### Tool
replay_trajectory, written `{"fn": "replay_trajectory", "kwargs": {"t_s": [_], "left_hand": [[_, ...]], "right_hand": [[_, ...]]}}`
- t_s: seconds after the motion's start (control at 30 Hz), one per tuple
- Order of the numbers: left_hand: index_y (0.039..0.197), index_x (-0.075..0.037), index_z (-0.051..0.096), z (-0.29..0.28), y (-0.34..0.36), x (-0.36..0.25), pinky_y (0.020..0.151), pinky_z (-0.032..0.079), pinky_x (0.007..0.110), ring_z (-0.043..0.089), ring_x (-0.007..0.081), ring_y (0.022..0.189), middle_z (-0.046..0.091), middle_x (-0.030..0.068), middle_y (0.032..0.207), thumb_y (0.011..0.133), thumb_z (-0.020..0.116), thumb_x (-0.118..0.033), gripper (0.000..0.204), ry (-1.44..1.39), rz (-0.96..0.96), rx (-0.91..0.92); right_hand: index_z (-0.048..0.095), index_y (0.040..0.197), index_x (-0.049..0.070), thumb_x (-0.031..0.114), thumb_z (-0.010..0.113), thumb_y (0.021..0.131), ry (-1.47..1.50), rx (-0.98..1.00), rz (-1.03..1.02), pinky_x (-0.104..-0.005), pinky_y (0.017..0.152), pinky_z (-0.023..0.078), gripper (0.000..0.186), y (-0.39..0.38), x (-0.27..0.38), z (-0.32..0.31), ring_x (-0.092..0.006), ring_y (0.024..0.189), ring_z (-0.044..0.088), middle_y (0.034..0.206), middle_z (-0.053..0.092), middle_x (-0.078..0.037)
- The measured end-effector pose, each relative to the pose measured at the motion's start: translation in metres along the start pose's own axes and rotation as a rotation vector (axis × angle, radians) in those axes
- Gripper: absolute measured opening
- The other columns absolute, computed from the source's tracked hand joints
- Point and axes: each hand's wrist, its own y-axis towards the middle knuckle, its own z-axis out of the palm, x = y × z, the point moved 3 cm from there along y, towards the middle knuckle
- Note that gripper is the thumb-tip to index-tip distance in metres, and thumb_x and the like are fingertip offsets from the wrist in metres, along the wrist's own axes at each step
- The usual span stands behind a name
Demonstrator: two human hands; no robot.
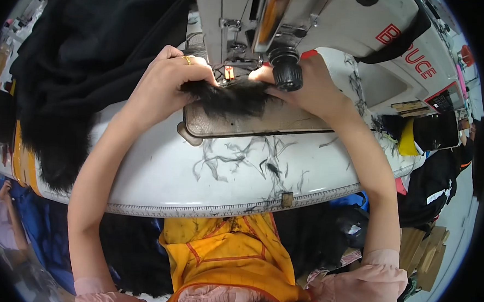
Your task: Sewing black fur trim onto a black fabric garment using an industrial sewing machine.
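Observation:
A strip of black fur lies across the metal bed plate of a sewing machine, close under its lit needle area. My left hand, with a gold ring on one finger, pinches the fur's left end. On the other side my right hand grips the right end, its fingers partly hidden behind a black round knob of the machine. Both forearms rest over the white table. The fur's far edge near the needle is hard to make out.
Dark loose fibres are scattered on the tabletop, which has a measuring tape along its front edge. Black cloth with fur trim is heaped at the left. A phone and a yellow item sit at the right.

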Motion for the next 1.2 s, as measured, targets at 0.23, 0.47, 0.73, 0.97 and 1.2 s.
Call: {"fn": "replay_trajectory", "kwargs": {"t_s": [0.23, 0.47, 0.73, 0.97, 1.2], "left_hand": [[0.081, -0.013, 0.063, 0.006, -0.010, -0.003, 0.101, 0.044, 0.044, 0.063, 0.0086, 0.091, 0.066, -0.0052, 0.090, 0.075, 0.065, -0.010, 0.007, 0.371, 0.684, -0.244], [0.089, -0.014, 0.066, -0.001, -0.002, 0.018, 0.109, 0.039, 0.047, 0.063, 0.0099, 0.095, 0.067, -0.0044, 0.093, 0.077, 0.062, -0.011, 0.013, 0.263, 0.540, -0.088], [0.109, -0.018, 0.069, 0.003, -0.017, -0.001, 0.112, 0.034, 0.047, 0.063, 0.0115, 0.102, 0.067, -0.0018, 0.110, 0.080, 0.058, -0.013, 0.031, 0.321, 0.365, -0.008], [0.117, -0.020, 0.066, 0.005, -0.016, -0.011, 0.114, 0.026, 0.052, 0.062, 0.0143, 0.110, 0.066, -0.0013, 0.118, 0.083, 0.056, -0.013, 0.036, 0.379, 0.240, 0.035], [0.126, -0.020, 0.061, 0.004, -0.022, -0.013, 0.113, 0.018, 0.063, 0.057, 0.0183, 0.117, 0.061, -0.0025, 0.127, 0.078, 0.060, -0.005, 0.050, 0.299, 0.119, 0.145]], "right_hand": [[0.061, 0.075, 0.016, 0.018, 0.060, 0.070, -0.056, -0.100, -0.110, -0.0282, 0.058, 0.049, 0.006, -0.010, 0.004, 0.004, -0.0136, 0.068, 0.061, 0.075, 0.057, 0.002], [0.057, 0.061, 0.014, 0.018, 0.062, 0.062, -0.071, -0.093, 0.006, -0.0284, 0.065, 0.047, 0.006, -0.009, 0.011, 0.001, -0.0140, 0.075, 0.059, 0.077, 0.055, 0.003], [0.060, 0.075, 0.010, 0.016, 0.067, 0.068, 0.035, -0.162, -0.006, -0.0268, 0.063, 0.046, 0.011, -0.018, 0.021, 0.011, -0.0146, 0.070, 0.058, 0.074, 0.055, -0.001], [0.055, 0.062, 0.012, 0.016, 0.062, 0.060, 0.035, -0.072, 0.012, -0.0274, 0.055, 0.045, 0.008, -0.017, 0.011, 0.008, -0.0120, 0.059, 0.053, 0.071, 0.050, 0.003], [0.070, 0.111, 0.021, 0.016, 0.067, 0.083, -0.076, 0.229, 0.208, -0.0303, 0.049, 0.044, 0.029, -0.011, 0.020, 0.001, -0.0186, 0.054, 0.058, 0.066, 0.058, -0.003]]}}
